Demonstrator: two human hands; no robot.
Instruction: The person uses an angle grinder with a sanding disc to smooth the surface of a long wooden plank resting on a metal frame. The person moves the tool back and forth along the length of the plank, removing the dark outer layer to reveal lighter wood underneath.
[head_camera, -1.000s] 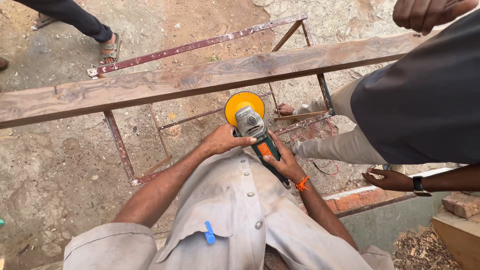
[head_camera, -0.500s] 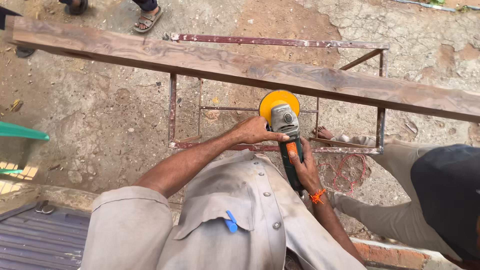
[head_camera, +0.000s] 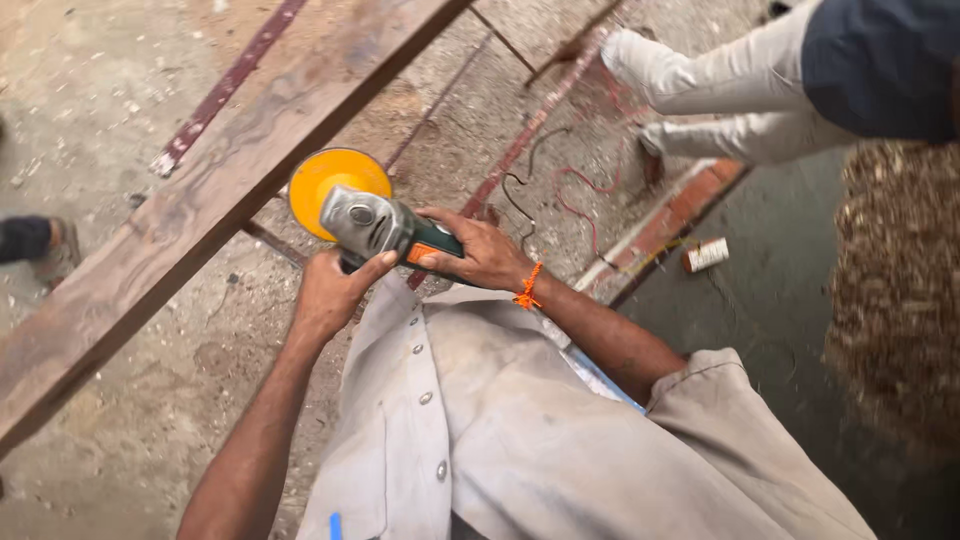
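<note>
Both hands on an angle grinder (head_camera: 385, 228) — grey metal head, dark green body with an orange patch, yellow disc (head_camera: 335, 188) mounted at the front. The tool is held in the air in front of the person's chest, disc just beside the near edge of a long wooden plank (head_camera: 200, 200); whether disc and plank touch cannot be told.

Left hand (head_camera: 330, 295): grip closed around the underside of the grinder near the head, thumb up along the side of the housing. Right hand (head_camera: 478, 250): grip wrapped shut over the green body behind the head, fingers curled across the top. An orange thread band (head_camera: 527, 290) sits on the right wrist.

The plank runs diagonally from lower left to upper right, lying on a rusty reddish metal frame (head_camera: 520, 140) whose bars show beneath and beyond it. Ground below is bare, dusty concrete (head_camera: 100, 80). Thin red wire (head_camera: 575, 190) loops loosely on the ground near the frame.

Person wears a dusty grey buttoned shirt (head_camera: 500, 430).

Upper right — another person's legs in pale trousers (head_camera: 730, 90). A sandalled foot (head_camera: 45, 245) at the left edge. A small white cylinder (head_camera: 706, 255) lies on a darker floor at right, beside a heap of wood shavings (head_camera: 900, 290).
</note>
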